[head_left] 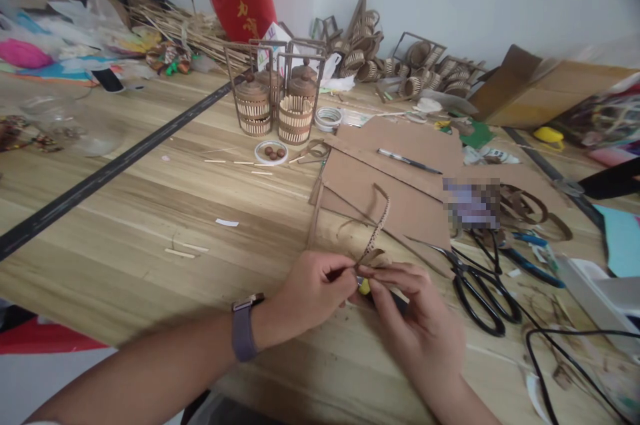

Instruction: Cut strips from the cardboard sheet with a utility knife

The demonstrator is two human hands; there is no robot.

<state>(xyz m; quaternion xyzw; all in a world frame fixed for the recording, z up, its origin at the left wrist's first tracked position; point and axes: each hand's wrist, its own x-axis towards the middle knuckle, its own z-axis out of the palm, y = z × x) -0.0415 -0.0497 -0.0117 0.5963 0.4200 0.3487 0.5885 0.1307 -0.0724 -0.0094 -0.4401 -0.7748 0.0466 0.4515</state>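
My left hand, a watch on its wrist, pinches the lower end of a thin brown strip. Small pale pieces appear to line the strip, which curves up and away over the table. Close against it, my right hand has thumb and fingers closed around the same end, where a wider brown loop shows. Between and below the fingertips is a small yellow-tipped thing with a dark part behind it; its kind is unclear, and whether my right hand holds it is hidden.
Black-handled scissors and blue-handled pliers lie to the right, near a black cable. Brown cardboard bears a pen. Farther back stand small lidded baskets and a dish of brown beads.
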